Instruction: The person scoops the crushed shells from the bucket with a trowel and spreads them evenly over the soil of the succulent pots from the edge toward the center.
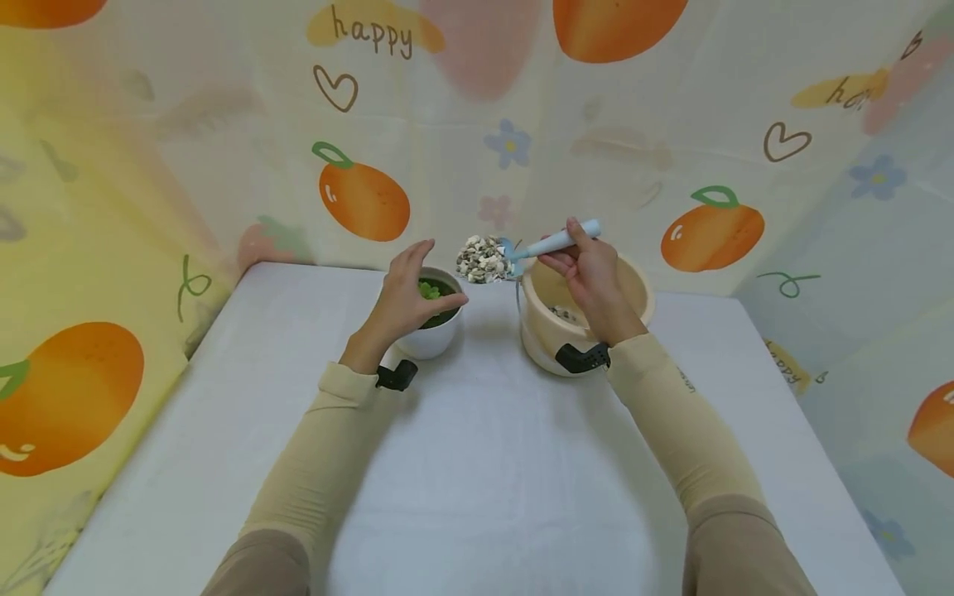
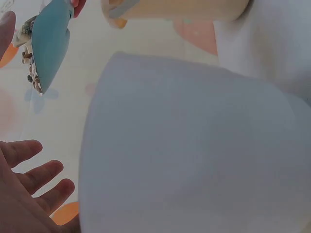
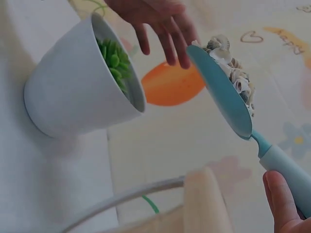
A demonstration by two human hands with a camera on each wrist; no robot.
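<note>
**Much Was Out of Sight**

From where I stood, the left hand (image 1: 410, 290) covered part of the rim of the white pot (image 1: 430, 341), leaving only a scrap of the succulent (image 1: 428, 290) showing. The right hand (image 1: 596, 285) and its sleeve (image 1: 674, 422) hid part of the cream bucket (image 1: 540, 327); how full that was, I couldn't tell. Heaped shells (image 1: 483, 259) covered most of the blade of the blue trowel (image 1: 553, 243). Print on the sleeve was too small to read. In the left wrist view, the pot's wall concealed the succulent, and the top edge cut off trowel and bucket. In the right wrist view, the bucket was blurred, and the trowel's handle ran off the right edge.
</note>
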